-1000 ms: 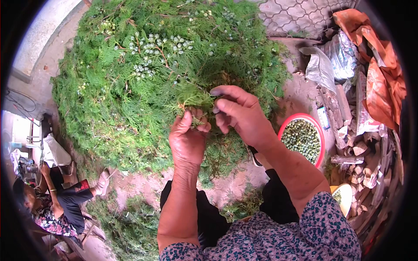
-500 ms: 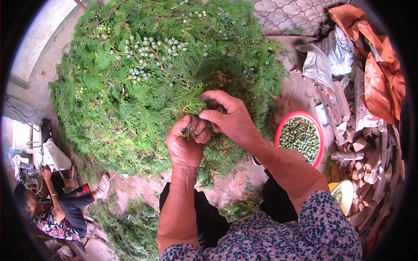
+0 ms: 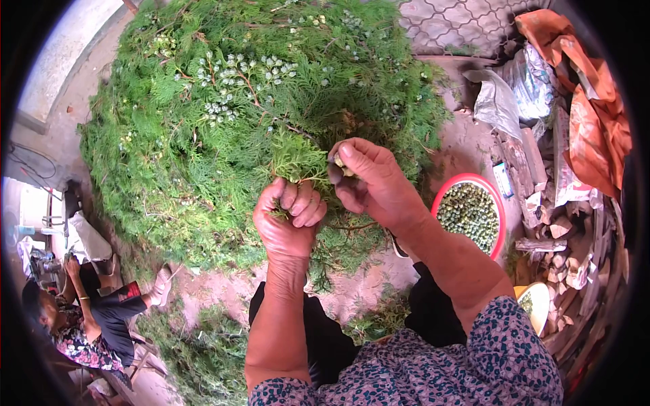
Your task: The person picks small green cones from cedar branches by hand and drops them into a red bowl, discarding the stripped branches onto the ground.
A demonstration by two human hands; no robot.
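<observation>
My left hand (image 3: 288,220) is closed around the stem of a feathery green conifer sprig (image 3: 292,154), whose leafy end sticks up past the fingers. Just to its right, my right hand (image 3: 379,179) pinches a small pale green cone (image 3: 339,161) between thumb and fingers, a little apart from the sprig. Both hands are over the near edge of a big heap of conifer branches (image 3: 156,183). A branch bearing clusters of pale blue-green cones (image 3: 261,71) lies on top of the heap.
A red-rimmed basin (image 3: 502,210) full of picked cones stands to my right, with a yellow bowl (image 3: 539,308) nearer me. Firewood (image 3: 542,245), sacks (image 3: 497,108) and an orange sheet (image 3: 589,128) line the right side. Another person (image 3: 101,318) sits at the left, by more cut greenery (image 3: 203,352).
My right hand has drawn away from the sprig to the right, and a cone now shows in its fingers. The left hand keeps its hold on the sprig.
</observation>
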